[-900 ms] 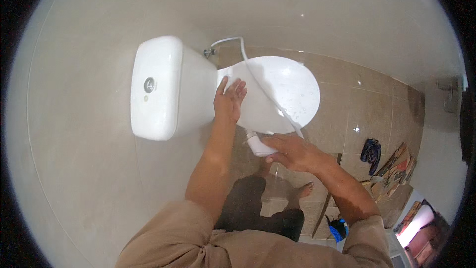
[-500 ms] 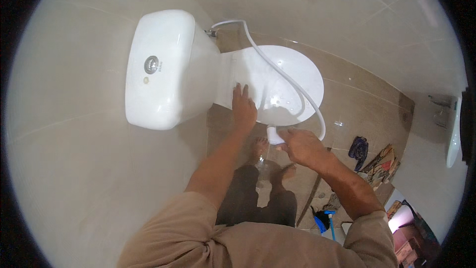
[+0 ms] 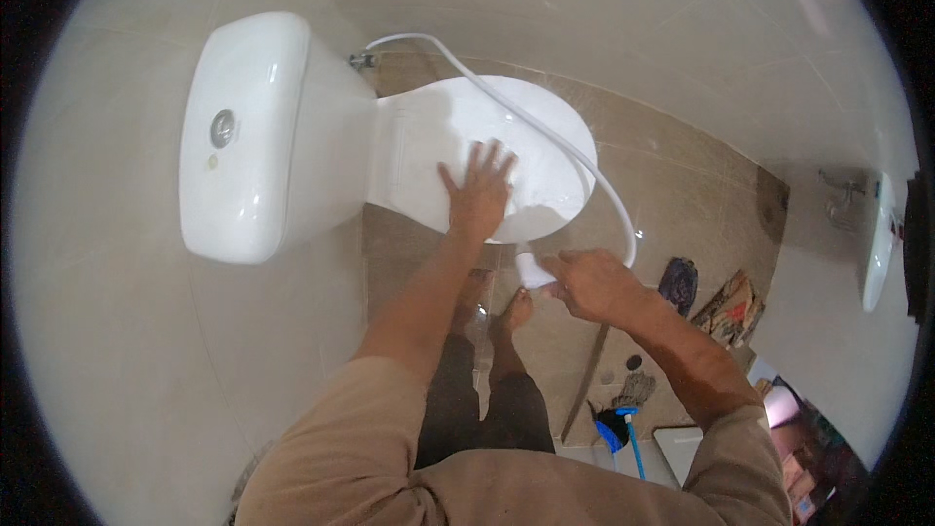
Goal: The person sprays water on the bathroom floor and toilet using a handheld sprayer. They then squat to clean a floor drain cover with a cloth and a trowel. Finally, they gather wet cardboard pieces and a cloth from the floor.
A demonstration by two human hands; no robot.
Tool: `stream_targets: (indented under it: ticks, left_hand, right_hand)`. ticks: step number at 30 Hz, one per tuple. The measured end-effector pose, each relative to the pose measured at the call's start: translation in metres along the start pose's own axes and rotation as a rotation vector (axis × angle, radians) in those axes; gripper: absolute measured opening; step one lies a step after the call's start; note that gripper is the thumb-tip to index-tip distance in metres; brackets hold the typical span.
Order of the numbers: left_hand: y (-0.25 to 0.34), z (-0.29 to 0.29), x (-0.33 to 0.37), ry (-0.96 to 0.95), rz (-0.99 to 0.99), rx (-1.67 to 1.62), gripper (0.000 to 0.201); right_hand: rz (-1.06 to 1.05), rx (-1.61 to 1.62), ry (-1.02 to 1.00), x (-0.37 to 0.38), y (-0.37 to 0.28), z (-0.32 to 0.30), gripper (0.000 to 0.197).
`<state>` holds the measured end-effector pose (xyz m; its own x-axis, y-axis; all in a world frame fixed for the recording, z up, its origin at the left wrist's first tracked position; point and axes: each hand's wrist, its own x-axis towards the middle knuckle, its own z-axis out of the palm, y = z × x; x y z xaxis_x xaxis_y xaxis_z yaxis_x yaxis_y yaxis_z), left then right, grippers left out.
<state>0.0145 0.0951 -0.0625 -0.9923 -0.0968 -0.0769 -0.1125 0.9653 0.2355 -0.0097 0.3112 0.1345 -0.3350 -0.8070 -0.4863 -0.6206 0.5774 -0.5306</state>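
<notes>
A white toilet lid (image 3: 419, 146) is down, wet with droplets towards its rounded front. On it lies my left hand (image 3: 478, 197), fingers spread flat near the middle. My right hand (image 3: 596, 284) is wrapped round the handle of a white bidet sprayer (image 3: 532, 271), whose head points at the lid's near edge. From the sprayer a white hose (image 3: 545, 129) loops over the lid and back to a valve (image 3: 363, 61) beside the tank. The tank (image 3: 239, 190), with a round metal flush button (image 3: 223, 129) on top, stands at the left.
Brown floor tiles (image 3: 672, 205) look wet around the toilet. A white basin (image 3: 879, 244) hangs on the right wall. Towards the lower right lie a dark cloth (image 3: 679, 284), a patterned mat (image 3: 730, 310) and a blue-handled brush or broom (image 3: 631, 433). My bare feet (image 3: 519, 310) are just below the toilet.
My left hand has slid rightward across the lid, from near the hinge towards the middle, its fingers now wider apart. The right hand keeps the sprayer near the lid's edge. The view has shifted.
</notes>
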Motion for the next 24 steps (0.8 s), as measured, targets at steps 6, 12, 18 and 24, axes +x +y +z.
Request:
stream_targets:
  ticks: [6, 12, 18, 24]
  left_hand:
    - [-0.115, -0.033, -0.028, 0.306, -0.685, -0.429, 0.033]
    - [-0.080, -0.176, -0.045, 0.564, -0.995, -1.773, 0.031]
    - [-0.133, -0.229, -0.109, 0.647, -0.483, -1.208, 0.034]
    - [-0.077, -0.268, -0.128, 0.884, -0.868, -2.079, 0.046]
  right_hand:
    - [-0.556, 0.303, 0.289, -0.005, -0.054, -0.008, 0.052]
    - [-0.568, 0.247, 0.183, -0.013, -0.106, -0.035, 0.046]
    - [-0.768, 0.432, 0.178, -0.027, -0.140, -0.069, 0.047]
    - [-0.653, 0.474, 0.150, -0.010, -0.146, -0.070, 0.043]
